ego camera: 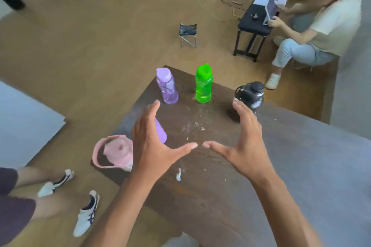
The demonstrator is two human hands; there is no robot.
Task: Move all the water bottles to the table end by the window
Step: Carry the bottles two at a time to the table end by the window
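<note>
With both the left hand point(149, 144) and right hand point(246, 142) open and empty above the table point(220, 196), grip each upright bottle — purple point(167, 86), green point(203, 84), black point(251, 94) — mid-body: likely rigid, smooth, light plastic.

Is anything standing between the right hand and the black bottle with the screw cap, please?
Nothing visible does: the open right hand hovers beside the black screw-cap bottle, its fingers overlapping the bottle's lower side in the view.
</note>
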